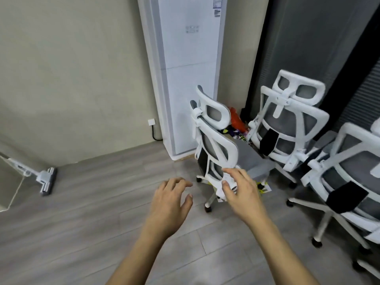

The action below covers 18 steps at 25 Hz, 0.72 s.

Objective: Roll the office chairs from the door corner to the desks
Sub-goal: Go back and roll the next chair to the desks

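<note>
vacuum head (46,180) left of chairs (213,145)

Two bare forearms show, with no sleeves, watch, bracelet or rings on them. The left hand (167,204) and right hand (242,194) wear no gloves. The fingers (228,189) are slim, with short, plain, unpainted nails.
</note>
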Tool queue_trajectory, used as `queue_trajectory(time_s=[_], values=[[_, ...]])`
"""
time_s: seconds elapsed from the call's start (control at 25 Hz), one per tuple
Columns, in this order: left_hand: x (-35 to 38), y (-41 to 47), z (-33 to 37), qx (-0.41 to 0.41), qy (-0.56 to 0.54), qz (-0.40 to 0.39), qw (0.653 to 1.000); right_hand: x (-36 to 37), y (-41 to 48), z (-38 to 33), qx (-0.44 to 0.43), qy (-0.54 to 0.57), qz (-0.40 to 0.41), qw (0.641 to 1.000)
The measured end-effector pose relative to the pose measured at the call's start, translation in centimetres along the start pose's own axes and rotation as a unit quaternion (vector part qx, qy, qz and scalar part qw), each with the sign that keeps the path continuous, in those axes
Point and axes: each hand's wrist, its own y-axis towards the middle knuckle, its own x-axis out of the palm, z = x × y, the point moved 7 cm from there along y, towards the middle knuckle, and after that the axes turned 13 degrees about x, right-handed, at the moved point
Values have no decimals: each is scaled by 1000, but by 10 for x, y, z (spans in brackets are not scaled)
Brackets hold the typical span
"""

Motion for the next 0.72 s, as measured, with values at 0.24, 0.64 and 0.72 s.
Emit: queue_trajectory(time_s=[0.24,0.64,0.72], values=[[21,152,-102,36,-33,-20,999,50,158,2,45,-6,32,998],[115,387,-241,79,-50,-103,990,127,358,78,176,-98,54,978],[138,424,-263,96,-53,-140,984,135,366,90,191,-116,64,973]])
